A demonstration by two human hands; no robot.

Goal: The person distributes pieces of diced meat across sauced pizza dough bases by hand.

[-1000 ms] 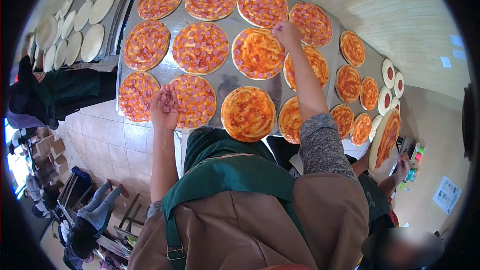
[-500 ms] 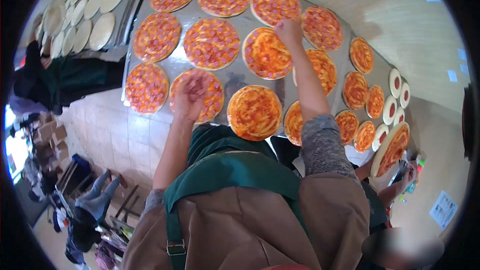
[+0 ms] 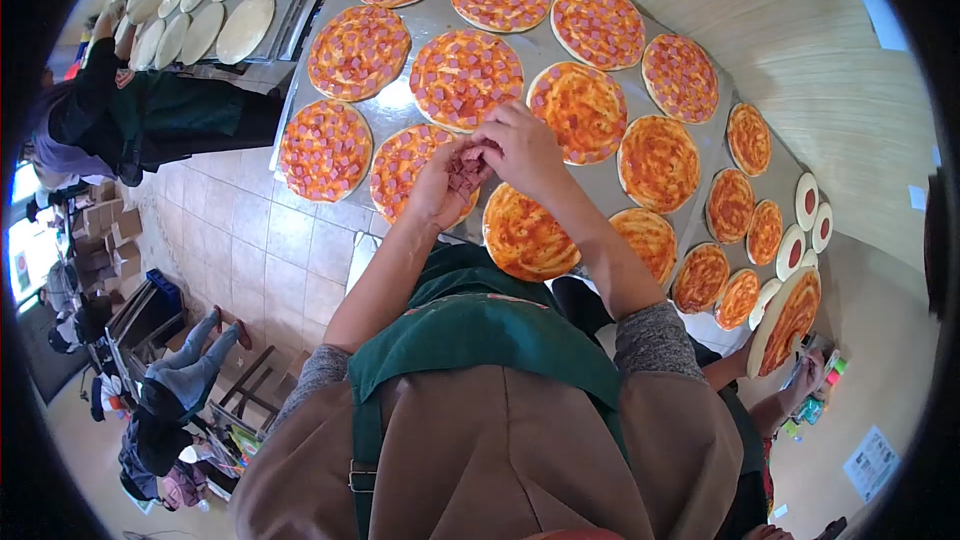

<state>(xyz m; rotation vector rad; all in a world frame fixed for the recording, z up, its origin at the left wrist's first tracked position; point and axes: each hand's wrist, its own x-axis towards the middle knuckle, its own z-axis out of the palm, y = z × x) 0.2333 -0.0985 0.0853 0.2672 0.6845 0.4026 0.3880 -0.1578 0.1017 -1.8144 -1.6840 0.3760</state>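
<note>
My left hand [image 3: 447,183] is cupped palm up around a pile of diced ham [image 3: 466,172], above a ham-topped pizza [image 3: 398,168] at the table's near edge. My right hand [image 3: 512,143] meets it, its fingertips bent together at the ham; what they pinch is too small to make out. Just beyond the right hand lies a pizza [image 3: 580,105] with sauce and a few ham pieces along its edge. A sauce-only pizza [image 3: 522,240] is below my right wrist. More ham-topped pizzas [image 3: 467,75] cover the left and back of the metal table [image 3: 392,112].
Several sauced bases [image 3: 729,205] and small bases with red centres [image 3: 806,202] lie to the right. A co-worker's hand [image 3: 803,377] is near a tilted sauced base [image 3: 787,325]. Another person [image 3: 150,125] stands left, by plain dough rounds [image 3: 245,28].
My right hand has drawn back from the partly topped pizza to the ham in my left hand. My left hand has moved right and up. The whole view has shifted.
</note>
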